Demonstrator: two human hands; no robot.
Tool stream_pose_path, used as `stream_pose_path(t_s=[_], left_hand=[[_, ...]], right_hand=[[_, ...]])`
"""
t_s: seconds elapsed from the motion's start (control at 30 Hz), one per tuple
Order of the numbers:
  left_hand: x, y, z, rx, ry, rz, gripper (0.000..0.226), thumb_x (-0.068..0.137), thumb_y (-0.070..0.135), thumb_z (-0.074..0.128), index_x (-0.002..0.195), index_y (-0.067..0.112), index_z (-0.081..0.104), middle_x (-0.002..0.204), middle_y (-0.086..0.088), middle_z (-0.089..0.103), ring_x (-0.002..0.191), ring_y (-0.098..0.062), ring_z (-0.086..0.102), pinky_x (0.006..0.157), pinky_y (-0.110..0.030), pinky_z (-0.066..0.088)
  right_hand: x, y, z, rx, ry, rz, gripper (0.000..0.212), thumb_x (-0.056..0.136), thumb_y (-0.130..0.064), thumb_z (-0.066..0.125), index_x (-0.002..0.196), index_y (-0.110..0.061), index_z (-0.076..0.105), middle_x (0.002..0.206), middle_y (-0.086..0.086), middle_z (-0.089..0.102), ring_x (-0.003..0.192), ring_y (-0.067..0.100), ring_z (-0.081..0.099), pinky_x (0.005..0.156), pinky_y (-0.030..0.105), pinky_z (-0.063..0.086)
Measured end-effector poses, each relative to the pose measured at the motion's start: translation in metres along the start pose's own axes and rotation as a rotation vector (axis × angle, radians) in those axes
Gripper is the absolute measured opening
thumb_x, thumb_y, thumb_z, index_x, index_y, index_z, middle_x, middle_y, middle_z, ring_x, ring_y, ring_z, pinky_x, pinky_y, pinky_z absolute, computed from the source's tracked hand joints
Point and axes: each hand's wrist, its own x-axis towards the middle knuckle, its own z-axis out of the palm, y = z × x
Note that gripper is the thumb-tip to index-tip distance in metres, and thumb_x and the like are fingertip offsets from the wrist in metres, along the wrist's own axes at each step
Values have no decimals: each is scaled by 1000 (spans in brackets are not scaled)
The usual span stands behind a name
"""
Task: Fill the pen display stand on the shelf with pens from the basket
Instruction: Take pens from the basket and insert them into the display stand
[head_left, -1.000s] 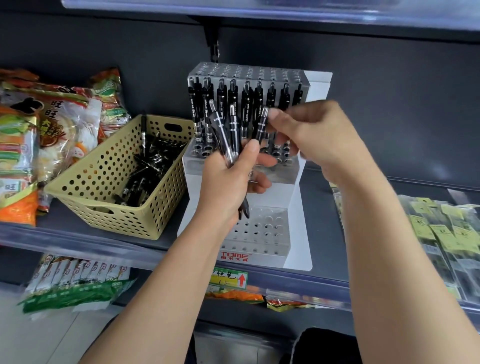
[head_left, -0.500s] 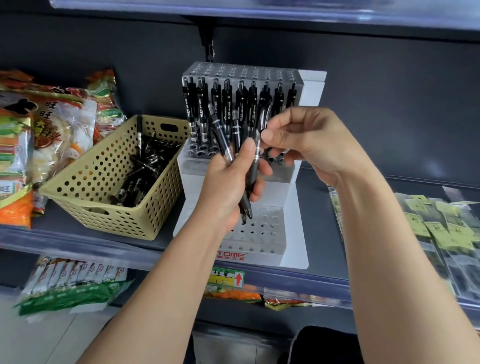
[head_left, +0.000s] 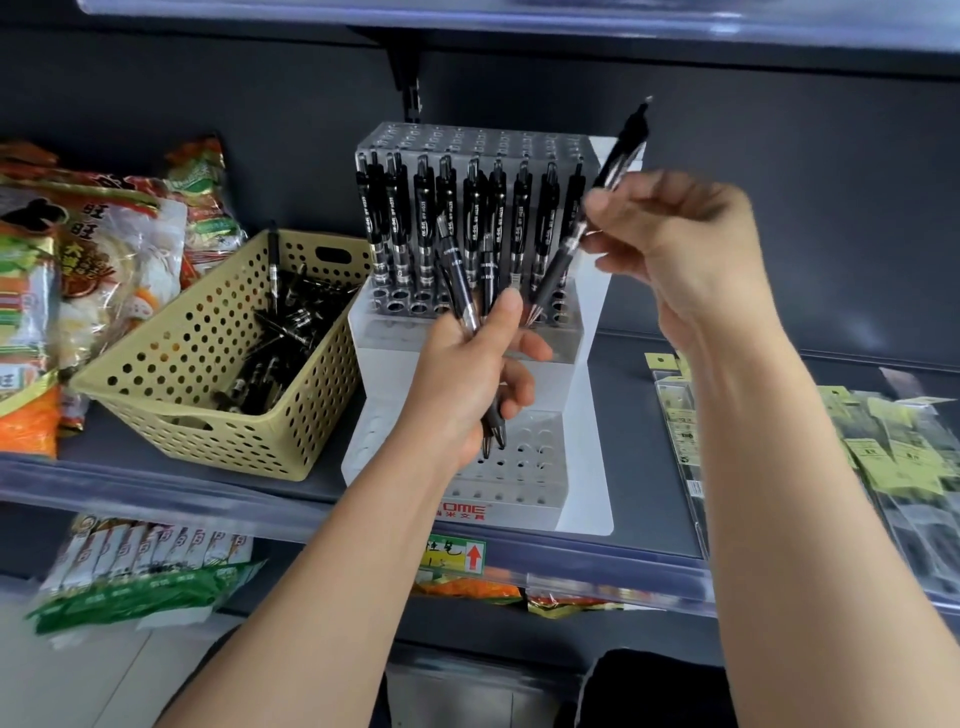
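At the far left of the shelf (head_left: 623, 384) lie several snack bags (head_left: 93, 270). Beside them stands one perforated yellow basket (head_left: 171, 374) with a heap of loose pens (head_left: 280, 343) in it, too tangled to count but plainly more than a dozen. Just to its right is the one pen display stand (head_left: 587, 415), which has three tiers. The top tier carries about nine standing pens (head_left: 472, 218) across its front. The holes seen in the middle and lowest tiers are unfilled, so the job looks well short of half done. In front of the stand, the left hand (head_left: 467, 384) has its grip curled round a bundle of pens (head_left: 460, 283), two for certain and perhaps three. The right hand (head_left: 675, 249) pinches a single pen (head_left: 558, 270) between thumb and fingertips. The pen is tilted, its tip down near the middle tier's right end and not yet seated. Flat clear packets (head_left: 883, 457) lie at the far right.
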Motion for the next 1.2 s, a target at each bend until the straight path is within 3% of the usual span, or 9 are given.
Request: stream_pose_path(t_s=[0.13, 0.3, 0.53, 0.63, 0.73, 0.87, 0.97, 1.1, 1.2], left_hand=[[1, -1, -4, 69, 6, 18, 26, 96, 35, 50, 95, 13, 63, 59, 1, 58, 38, -13, 42, 35, -20, 28], [1, 0, -5, 57, -12, 5, 26, 95, 35, 52, 96, 13, 67, 60, -2, 54, 40, -13, 41, 36, -21, 27], [3, 1, -6, 46, -8, 19, 31, 90, 9, 38, 115, 12, 56, 58, -2, 49, 42, -16, 36, 38, -23, 24], [4, 1, -7, 100, 64, 74, 14, 89, 3, 39, 98, 12, 44, 59, -2, 47, 42, -17, 35, 37, -22, 22], [4, 2, -8, 119, 98, 102, 10, 90, 3, 39, 90, 13, 38, 64, -3, 49, 41, -16, 35, 38, -21, 21], [4, 3, -8, 113, 86, 153, 2, 98, 11, 44, 99, 10, 45, 69, -1, 55, 45, -14, 40, 37, -22, 27], [3, 3, -10, 132, 110, 176, 15, 98, 19, 49, 104, 5, 50, 73, -1, 55, 50, -12, 43, 38, -24, 35], [2, 4, -11, 173, 114, 214, 10, 97, 17, 52, 98, 18, 61, 71, 1, 51, 52, -10, 43, 41, -25, 40], [1, 4, -11, 153, 99, 245, 13, 97, 13, 51, 93, 20, 61, 65, 2, 52, 48, -12, 41, 41, -25, 35]], right_hand=[[4, 1, -2, -20, 222, -105, 16, 78, -10, 75, 76, -13, 60, 60, -4, 65, 50, 13, 60, 55, 28, 55], [9, 15, 5, -309, 332, -228, 12, 73, -28, 72, 73, -25, 60, 71, 0, 69, 64, 22, 66, 67, 45, 56], [5, 22, 15, -589, 301, -301, 10, 79, -26, 71, 80, -20, 63, 69, -10, 63, 68, 16, 64, 69, 29, 52], [4, 21, 17, -655, 287, -284, 11, 79, -26, 71, 83, -17, 66, 68, -12, 60, 68, 13, 62, 65, 22, 46], [4, 23, 17, -705, 268, -263, 10, 80, -26, 72, 82, -19, 66, 68, -11, 59, 66, 11, 57, 57, 14, 38], [3, 27, 16, -796, 209, -209, 12, 78, -24, 73, 82, -14, 69, 70, -5, 62, 73, 15, 60, 63, 22, 38], [2, 27, 16, -828, 176, -191, 14, 78, -23, 73, 80, -10, 69, 74, 2, 68, 76, 21, 63, 65, 24, 41], [3, 25, 15, -843, 161, -171, 15, 78, -23, 73, 80, -9, 68, 76, 3, 68, 77, 22, 62, 65, 24, 40], [1, 24, 15, -830, 158, -136, 24, 76, -30, 75, 89, -13, 65, 75, -1, 66, 74, 17, 59, 61, 22, 38]])
